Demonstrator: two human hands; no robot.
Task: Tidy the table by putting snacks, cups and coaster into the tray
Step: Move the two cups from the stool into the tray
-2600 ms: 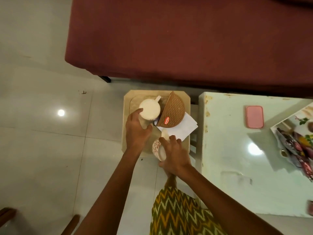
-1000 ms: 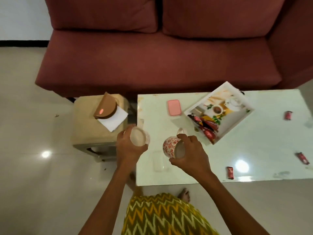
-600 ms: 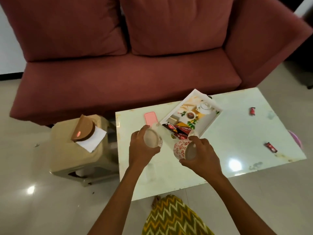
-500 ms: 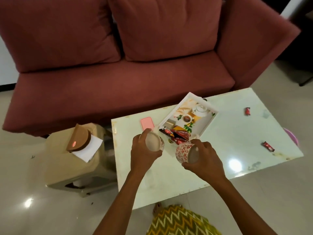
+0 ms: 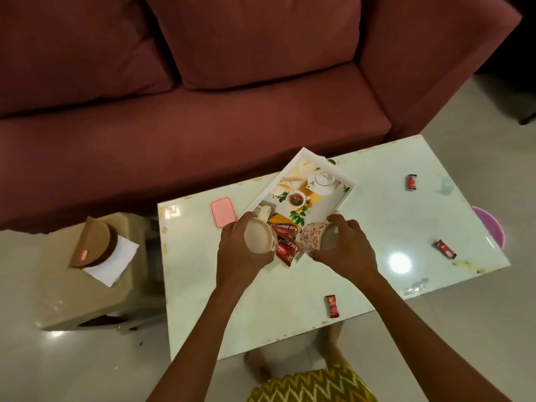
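My left hand (image 5: 237, 250) grips a plain cream cup (image 5: 258, 237), held over the near left corner of the white printed tray (image 5: 327, 203). My right hand (image 5: 345, 248) grips a white cup with a red flower pattern (image 5: 311, 237) over the tray's near right corner. Red and yellow snack packets (image 5: 285, 236) lie in the tray's near end between the two cups. A pink coaster (image 5: 222, 211) lies on the table left of the tray. Three small red snack bars sit loose on the white table (image 5: 261, 303): one (image 5: 332, 306) near the front edge, one (image 5: 446, 248) at right, one (image 5: 412, 181) far right.
A beige stool (image 5: 87, 294) left of the table bears a brown woven holder (image 5: 92, 246) and white paper (image 5: 111, 261). A maroon sofa (image 5: 203, 111) runs behind the table. A purple round thing (image 5: 490, 230) pokes out past the table's right edge.
Both hands lifted the cups from the stool and carried them rightward across the table. They now hold the cups over the tray's near end.
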